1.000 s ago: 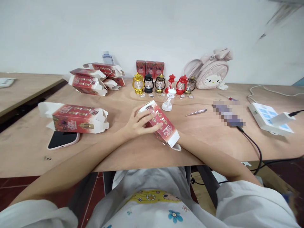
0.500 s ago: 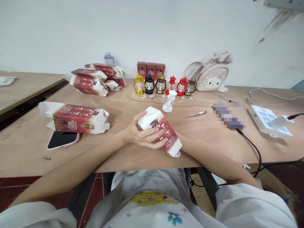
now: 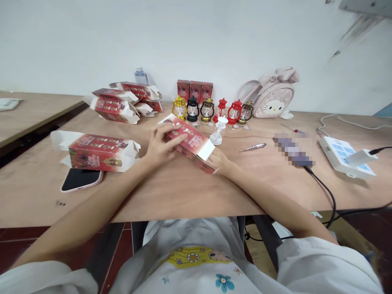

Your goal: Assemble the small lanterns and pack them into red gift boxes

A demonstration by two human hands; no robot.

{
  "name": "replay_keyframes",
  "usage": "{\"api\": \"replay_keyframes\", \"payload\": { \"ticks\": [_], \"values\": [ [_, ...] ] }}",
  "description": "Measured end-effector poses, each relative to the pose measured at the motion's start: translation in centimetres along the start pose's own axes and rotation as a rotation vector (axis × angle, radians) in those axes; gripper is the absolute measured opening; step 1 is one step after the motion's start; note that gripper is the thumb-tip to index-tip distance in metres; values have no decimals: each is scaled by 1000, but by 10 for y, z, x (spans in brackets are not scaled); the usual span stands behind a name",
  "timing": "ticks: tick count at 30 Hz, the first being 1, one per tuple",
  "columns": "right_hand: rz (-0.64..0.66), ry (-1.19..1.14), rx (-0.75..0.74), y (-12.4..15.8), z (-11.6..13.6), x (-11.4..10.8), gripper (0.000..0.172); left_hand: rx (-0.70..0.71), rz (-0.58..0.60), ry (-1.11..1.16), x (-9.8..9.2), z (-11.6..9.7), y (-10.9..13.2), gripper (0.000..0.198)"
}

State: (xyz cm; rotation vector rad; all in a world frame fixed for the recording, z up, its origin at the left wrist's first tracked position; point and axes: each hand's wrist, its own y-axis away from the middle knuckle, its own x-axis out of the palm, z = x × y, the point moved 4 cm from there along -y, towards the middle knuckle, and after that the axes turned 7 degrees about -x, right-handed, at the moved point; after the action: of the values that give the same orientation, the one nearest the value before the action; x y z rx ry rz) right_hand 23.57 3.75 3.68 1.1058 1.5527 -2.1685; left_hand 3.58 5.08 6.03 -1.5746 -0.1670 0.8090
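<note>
A red printed cardboard box (image 3: 191,143) is held tilted above the table, its white flap end pointing to the lower right. My left hand (image 3: 163,143) wraps around its upper left part, fingers over the printed face. At the lower right end, my right hand (image 3: 219,161) grips near the flap; its fingers are partly hidden behind the box. Just beyond the box stands a white mini lantern (image 3: 218,131). Behind that is a row of small lanterns in gold, black, bronze and red, among them a gold lantern (image 3: 179,108) and a red lantern (image 3: 234,112).
An open red box (image 3: 98,151) lies left beside a phone (image 3: 82,180). More unfolded boxes (image 3: 113,107) are piled behind it. Three closed boxes (image 3: 195,90) stand by the wall. A screwdriver (image 3: 252,147), a pink bag (image 3: 274,98) and a power strip (image 3: 346,157) are on the right.
The held box has moved up and turned, its flap end swinging up and rightward. My right hand has come out from behind it to the flap end.
</note>
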Motion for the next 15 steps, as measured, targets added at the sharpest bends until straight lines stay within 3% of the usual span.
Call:
{"api": "replay_keyframes", "payload": {
  "ticks": [3, 5, 7, 11, 15],
  "values": [
    [-188, 184, -57, 13, -6, -16, 19, -282, 3, 56, 0, 26, 1, 56],
    [-384, 317, 31, 19, -14, -29, 29, -472, 10, 168, 4, 35, 4, 63],
    [-490, 366, 172, 23, -27, -38, 41, -634, 27, 310, 11, 37, 7, 72],
    [-408, 292, 364, 23, -53, -36, 56, -859, 106, 559, 26, 22, 10, 85],
    [-267, 184, 479, 22, -60, -28, 48, -965, 250, 815, 36, 4, 10, 84]
  ]
}}
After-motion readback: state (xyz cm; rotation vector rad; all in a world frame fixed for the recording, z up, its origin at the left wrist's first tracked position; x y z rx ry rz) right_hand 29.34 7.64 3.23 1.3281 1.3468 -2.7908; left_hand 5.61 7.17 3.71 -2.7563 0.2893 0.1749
